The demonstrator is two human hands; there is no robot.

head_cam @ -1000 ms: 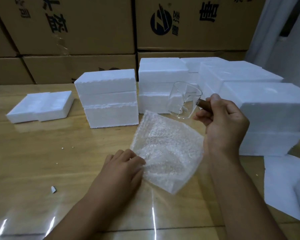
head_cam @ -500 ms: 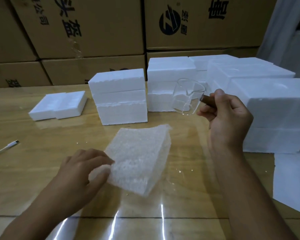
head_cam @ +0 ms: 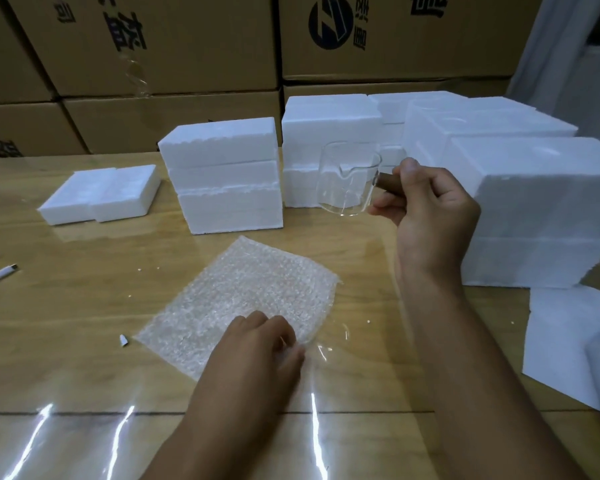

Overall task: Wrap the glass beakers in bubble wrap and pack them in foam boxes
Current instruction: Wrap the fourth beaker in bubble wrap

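Fingers [head_cam: 387, 205] of the right hand [head_cam: 433, 216] curl round the brown handle of a glass beaker [head_cam: 347, 183], held clear above the counter [head_cam: 66, 306] in front of stacked foam boxes [head_cam: 222, 174]. Nearer, the left hand [head_cam: 257, 351] rests bent-fingered on the near edge of flat-lying bubble wrap [head_cam: 243, 289]; whether it pinches cannot be told.

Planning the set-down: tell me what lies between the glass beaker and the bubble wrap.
Nothing: the head view shows only bare table between the glass beaker, held up by the right hand, and the bubble wrap flat on the table.
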